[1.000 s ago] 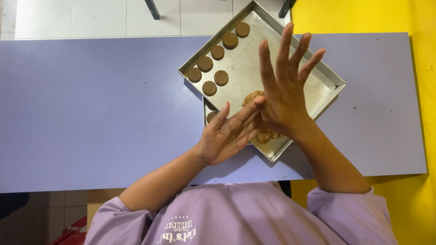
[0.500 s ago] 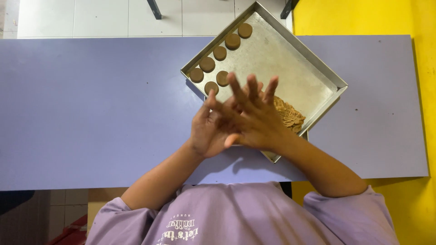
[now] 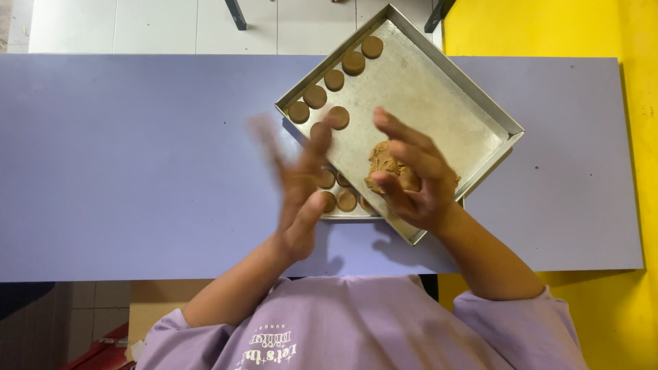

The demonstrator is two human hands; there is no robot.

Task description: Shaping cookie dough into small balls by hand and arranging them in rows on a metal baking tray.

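Left hand (image 3: 296, 195): blurred, open, fingers spread, holding nothing, above the tray's near-left edge.
Right hand (image 3: 411, 179): open, fingers loosely curled over the dough lump (image 3: 385, 166).
Dough lump: inside metal tray (image 3: 439, 96).
Cookies (image 3: 334, 79): round, rowed along tray's left side.
Table (image 3: 137, 157): lavender.

Dull, scuffed metal tray (image 3: 439, 89); rough, crumbly brown dough lump (image 3: 387, 164); smooth matt dough discs (image 3: 315, 96); smooth matt lavender table (image 3: 137, 157).

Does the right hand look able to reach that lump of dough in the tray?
Probably yes: the right hand already hovers just above the dough lump in the metal tray, with nothing between them.
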